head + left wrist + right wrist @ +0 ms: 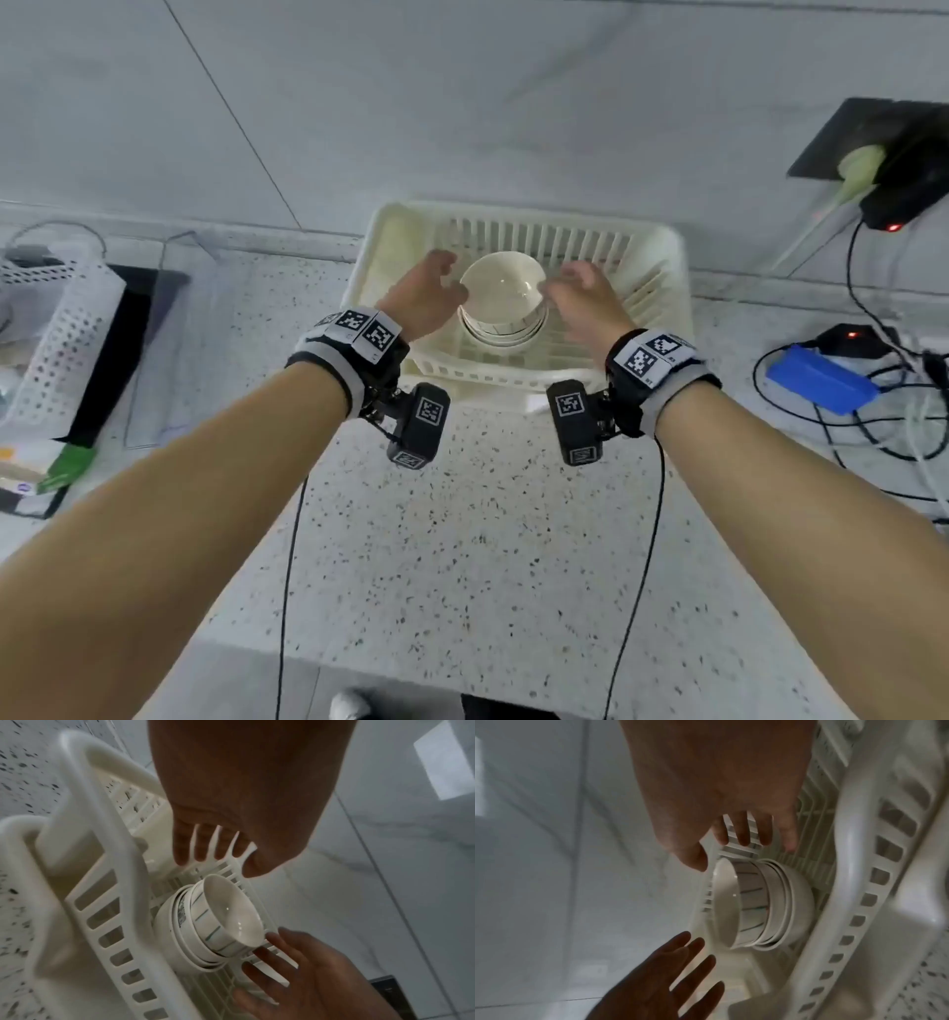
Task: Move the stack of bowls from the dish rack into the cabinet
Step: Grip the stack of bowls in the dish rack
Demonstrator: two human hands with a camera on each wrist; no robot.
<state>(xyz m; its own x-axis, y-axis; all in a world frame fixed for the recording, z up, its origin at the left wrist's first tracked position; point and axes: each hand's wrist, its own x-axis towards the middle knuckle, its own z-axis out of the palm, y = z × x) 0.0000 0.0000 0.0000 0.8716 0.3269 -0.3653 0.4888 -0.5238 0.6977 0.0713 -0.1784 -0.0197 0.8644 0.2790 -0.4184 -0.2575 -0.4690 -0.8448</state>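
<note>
I see the stack of bowls [502,303] sitting in the cream dish rack [662,288]: white, top bowl with thin dark stripes outside, no readable writing. Left hand [421,298] and right hand [585,300] flank it, fingers spread, gripping nothing. Rack sits on the speckled counter [462,539].

The stack of bowls [502,300] looks like glazed ceramic, glossy and smooth, with small highlights inside the top bowl. The dish rack [518,370] is cream plastic, slatted, with a dull sheen. The surface [462,539] is speckled stone, smooth and matt. The wall tiles [462,103] look smooth, faintly veined.
</note>
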